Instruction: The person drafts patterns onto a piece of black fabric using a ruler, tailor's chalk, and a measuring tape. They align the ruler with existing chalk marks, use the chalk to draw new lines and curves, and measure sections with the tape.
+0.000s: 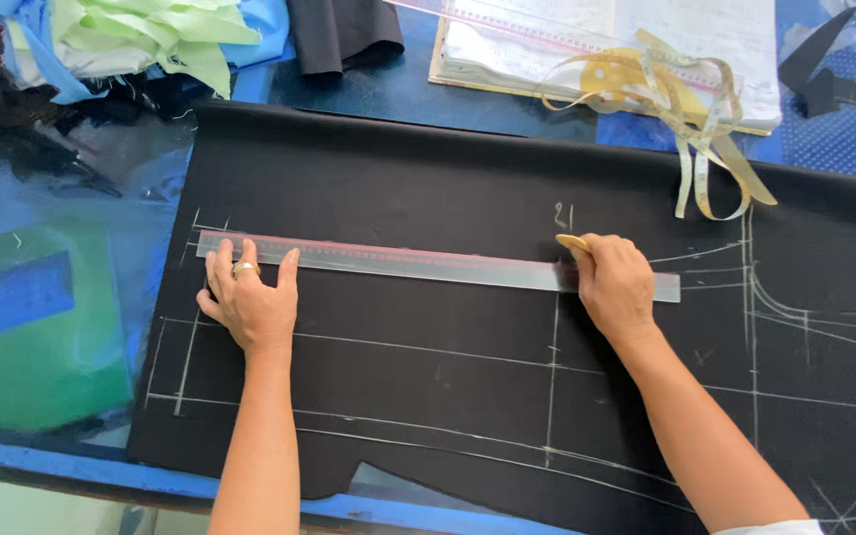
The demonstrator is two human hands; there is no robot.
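We see the left hand (250, 302), fingers spread flat, pinning a long clear plastic ruler (428, 266) on black cloth (428, 178) across the blue worktop (448, 109), the right hand (614, 287) pinching yellow tailor's chalk (573, 242) at its edge; many white lines (428, 349) are drawn, this one seemingly unfinished.

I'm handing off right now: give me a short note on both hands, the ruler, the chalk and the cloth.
Left hand: flat on the left end of the clear ruler, pinning it to the black cloth.
Right hand: pinches a yellow chalk at the ruler's upper edge, near its right end.
Ruler lies across the cloth, slightly tilted down to the right.
Done: many chalk lines already drawn, straight and curved.
Left: no fresh line visible along the ruler's upper edge.
Measuring tape lies on the notebook and the cloth's top edge.
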